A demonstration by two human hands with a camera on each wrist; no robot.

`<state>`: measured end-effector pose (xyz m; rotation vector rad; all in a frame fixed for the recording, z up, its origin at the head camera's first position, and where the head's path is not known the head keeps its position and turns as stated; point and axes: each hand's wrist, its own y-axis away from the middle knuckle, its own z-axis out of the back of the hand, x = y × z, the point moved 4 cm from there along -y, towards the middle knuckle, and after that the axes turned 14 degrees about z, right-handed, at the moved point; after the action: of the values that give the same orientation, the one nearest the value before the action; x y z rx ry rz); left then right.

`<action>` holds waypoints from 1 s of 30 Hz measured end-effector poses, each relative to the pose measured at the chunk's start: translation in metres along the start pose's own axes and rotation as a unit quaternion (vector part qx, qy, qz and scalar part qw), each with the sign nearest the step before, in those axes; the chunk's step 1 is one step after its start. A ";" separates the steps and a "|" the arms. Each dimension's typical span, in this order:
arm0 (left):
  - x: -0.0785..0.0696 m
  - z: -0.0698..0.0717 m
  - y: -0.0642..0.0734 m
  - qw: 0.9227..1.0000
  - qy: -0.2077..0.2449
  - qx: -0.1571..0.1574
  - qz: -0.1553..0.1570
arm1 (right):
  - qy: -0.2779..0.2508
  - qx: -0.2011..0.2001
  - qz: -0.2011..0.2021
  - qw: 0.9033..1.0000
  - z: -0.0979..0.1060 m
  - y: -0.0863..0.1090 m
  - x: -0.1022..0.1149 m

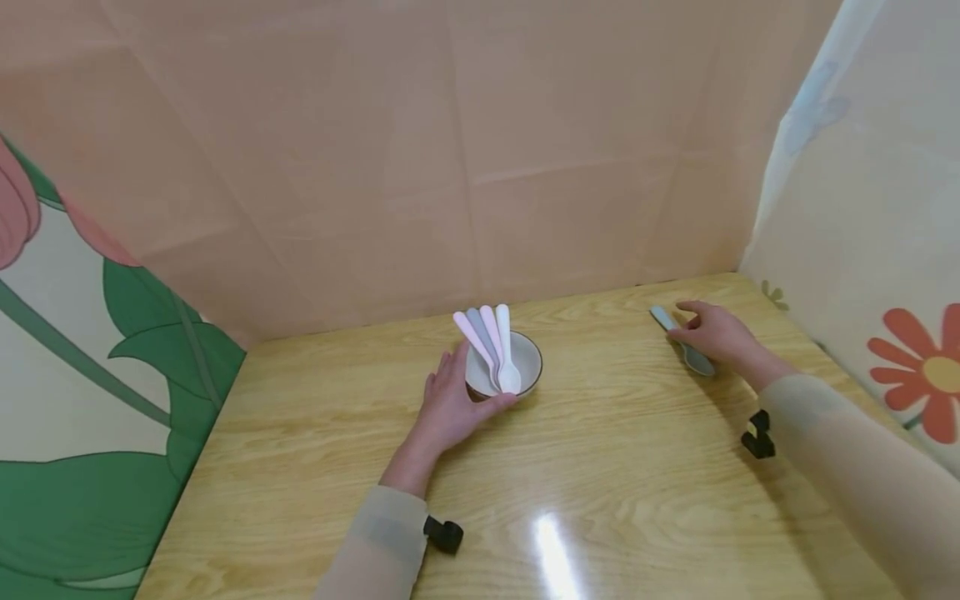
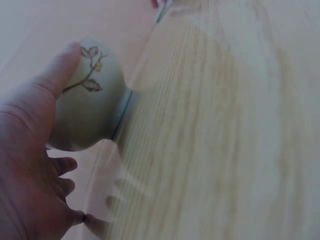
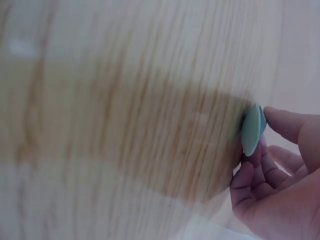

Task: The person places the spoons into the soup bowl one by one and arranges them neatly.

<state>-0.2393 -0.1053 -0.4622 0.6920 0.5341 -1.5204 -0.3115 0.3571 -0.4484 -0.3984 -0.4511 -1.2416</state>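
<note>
My left hand [image 1: 450, 406] holds a small bowl [image 1: 531, 358], its thumb along the near rim and its fingers at the left side. In the left wrist view the bowl's pale outer wall [image 2: 95, 115] shows a painted twig with leaves, and the thumb lies against it. Inside lean several spoons, with pink, grey and white handles sticking up past the far rim; the white spoon [image 1: 510, 375] is in front. To the far right, my right hand [image 1: 716, 335] pinches a grey-green spoon [image 1: 699, 362] by its handle, close over the table. Its bowl end points towards me.
The wooden table [image 1: 600, 467] ends at a peach-coloured sheet [image 1: 337, 167] at the back. A floral panel [image 1: 915, 250] borders the right side, and another with big green leaves [image 1: 67, 508] the left. Each sleeve carries a small black wrist device.
</note>
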 end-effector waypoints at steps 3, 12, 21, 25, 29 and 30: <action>0.001 0.001 0.001 1.000 0.003 -0.001 0.002 | -0.004 0.004 0.000 1.000 -0.001 -0.002 0.001; -0.004 -0.001 0.000 1.000 0.006 0.001 -0.002 | -0.022 0.006 -0.009 1.000 0.001 0.003 -0.002; -0.003 -0.005 -0.001 1.000 0.003 0.006 0.000 | -0.031 0.003 0.004 1.000 0.007 0.009 0.012; -0.004 -0.005 -0.001 1.000 0.003 0.002 -0.003 | -0.031 -0.003 0.011 0.999 0.009 0.006 0.020; -0.004 -0.004 -0.002 1.000 0.002 0.001 -0.007 | -0.041 -0.008 0.018 0.999 0.007 0.004 0.027; -0.005 -0.004 -0.002 1.000 0.002 0.001 -0.007 | -0.044 -0.008 0.019 0.999 0.007 0.003 0.028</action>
<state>-0.2407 -0.0989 -0.4620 0.6935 0.5415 -1.5338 -0.3019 0.3387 -0.4278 -0.4750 -0.5069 -1.1951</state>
